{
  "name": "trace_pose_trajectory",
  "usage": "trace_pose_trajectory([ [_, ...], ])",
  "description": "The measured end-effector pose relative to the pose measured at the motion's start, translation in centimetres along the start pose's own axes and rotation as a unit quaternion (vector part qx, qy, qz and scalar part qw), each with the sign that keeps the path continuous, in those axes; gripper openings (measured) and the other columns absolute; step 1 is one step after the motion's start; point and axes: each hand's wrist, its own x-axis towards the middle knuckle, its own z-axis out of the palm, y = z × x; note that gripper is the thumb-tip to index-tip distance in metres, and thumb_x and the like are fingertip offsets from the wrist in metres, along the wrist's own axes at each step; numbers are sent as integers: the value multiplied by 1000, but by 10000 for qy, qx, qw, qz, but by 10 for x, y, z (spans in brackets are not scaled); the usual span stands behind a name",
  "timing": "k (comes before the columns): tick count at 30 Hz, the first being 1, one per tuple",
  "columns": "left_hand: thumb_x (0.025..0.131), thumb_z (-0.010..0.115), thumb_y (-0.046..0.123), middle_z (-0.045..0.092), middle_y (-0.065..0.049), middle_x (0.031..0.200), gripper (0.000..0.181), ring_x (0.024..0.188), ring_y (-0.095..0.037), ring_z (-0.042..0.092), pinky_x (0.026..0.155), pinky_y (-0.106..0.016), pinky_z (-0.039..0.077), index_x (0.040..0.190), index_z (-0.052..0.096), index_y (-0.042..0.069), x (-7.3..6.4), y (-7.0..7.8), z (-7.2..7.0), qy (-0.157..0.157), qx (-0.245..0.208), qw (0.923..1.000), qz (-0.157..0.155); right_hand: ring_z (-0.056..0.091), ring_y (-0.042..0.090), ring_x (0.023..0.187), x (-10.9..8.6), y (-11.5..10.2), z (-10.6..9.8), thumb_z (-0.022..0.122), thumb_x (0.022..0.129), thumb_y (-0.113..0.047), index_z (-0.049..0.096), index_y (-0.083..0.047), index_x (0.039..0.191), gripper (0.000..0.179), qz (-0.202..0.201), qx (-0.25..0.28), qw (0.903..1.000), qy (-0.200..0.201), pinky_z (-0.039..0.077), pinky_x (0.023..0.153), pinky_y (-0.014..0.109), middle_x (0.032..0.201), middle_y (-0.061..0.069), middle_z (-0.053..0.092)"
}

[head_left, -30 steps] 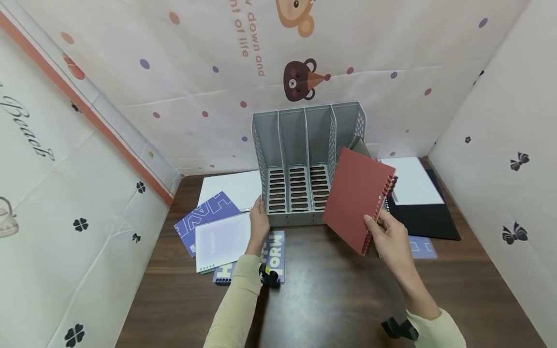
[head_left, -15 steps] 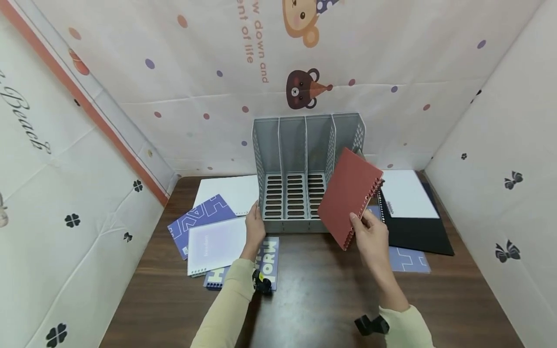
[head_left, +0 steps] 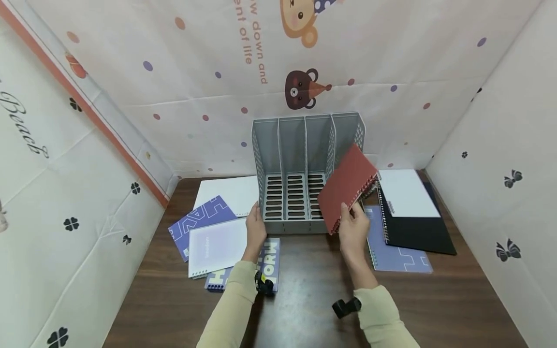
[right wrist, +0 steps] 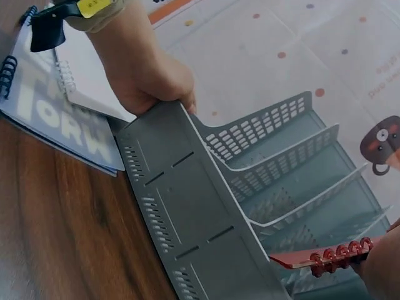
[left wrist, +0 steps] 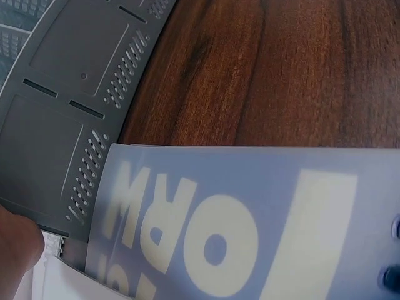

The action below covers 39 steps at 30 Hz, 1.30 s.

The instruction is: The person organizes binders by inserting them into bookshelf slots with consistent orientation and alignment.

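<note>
My right hand (head_left: 354, 227) grips a red spiral notebook (head_left: 345, 186) by its coil-bound edge. The notebook leans at a tilt over the rightmost compartment of a grey file organizer (head_left: 293, 226); in the right wrist view, its lower end overlaps the front panel's edge, and the red coils (right wrist: 340, 255) stand just in front of the fingers. How deep it sits inside cannot be told. My left hand (head_left: 255, 229) holds the organizer's front left corner, and the right wrist view shows that hand (right wrist: 159, 87) bent over the panel's end. The three compartments to the left hold nothing visible.
Left of the organizer lie a white notebook (head_left: 226, 191), a blue notebook (head_left: 197, 217), a pale notebook (head_left: 217, 246) and a blue lettered notebook (head_left: 270, 263). On the right, a white notebook (head_left: 409, 193) overlaps a black one (head_left: 419, 234), above a blue one (head_left: 396, 258). A patterned wall stands behind.
My right hand has moved left with the red notebook, which now tilts further into the front of the rightmost compartment. The left hand keeps its place on the organizer.
</note>
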Motion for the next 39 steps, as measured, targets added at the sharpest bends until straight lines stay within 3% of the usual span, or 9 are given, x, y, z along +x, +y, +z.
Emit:
trace_pose_trajectory([
  [8,111,32,11,56,-28,141,42,136,-38,50,115,-49,38,145,49,-7,1,-2,1,112,-27,9999,2,69,30,107,14,23,35,58,103,-9,71,-4,125,26,-701,-975,9916,482,57,86,42,118,20,72],
  [13,111,32,12,56,-27,141,42,137,-37,50,116,-48,37,145,49,-6,0,-2,5,50,-62,10000,-28,69,33,106,23,36,49,58,103,-11,71,-5,126,26,-972,-1110,9876,535,55,86,51,119,20,72],
  [17,111,32,13,56,-28,141,43,137,-38,49,116,-48,37,145,48,-7,2,0,6,-4,-36,10000,52,67,33,109,33,44,59,56,105,-13,67,-10,134,31,-822,-1004,9901,529,54,88,51,124,18,70],
  [23,110,34,8,58,-29,138,40,134,-42,51,115,-52,37,143,50,-8,0,0,5,281,-139,9995,-32,65,35,113,41,56,82,55,105,-13,69,-7,129,28,-194,-901,9946,485,52,93,51,128,18,68],
  [29,111,32,11,57,-28,140,42,136,-41,50,116,-50,37,145,48,-8,-3,-2,-1,82,-103,9999,-35,62,36,118,44,62,98,55,105,-12,68,-4,128,28,366,-517,9963,578,49,98,52,130,18,67],
  [32,110,33,11,58,-28,138,42,134,-41,51,115,-51,37,144,49,-8,-4,-3,-4,187,-78,9998,-34,61,38,120,46,59,97,54,105,-11,66,-2,131,29,612,-698,9953,283,49,99,52,132,20,65],
  [35,110,34,9,59,-29,136,40,133,-42,52,114,-52,38,142,51,-8,-2,-4,-4,297,-83,9995,1,62,38,116,48,53,88,51,106,-10,64,1,132,31,790,-1171,9894,-328,51,96,51,130,24,65],
  [37,110,34,9,59,-30,136,40,133,-43,52,114,-52,38,143,50,-8,-1,-4,-3,255,-58,9996,44,65,36,96,50,48,80,48,107,-13,67,5,120,29,831,-1642,9797,-796,54,81,46,110,27,68],
  [39,110,34,10,59,-29,136,41,132,-42,53,113,-52,39,143,50,-8,2,-5,-1,206,-10,9998,81,60,30,68,52,44,72,46,107,-17,67,6,96,33,802,-2190,9641,-1268,50,61,40,80,21,65],
])
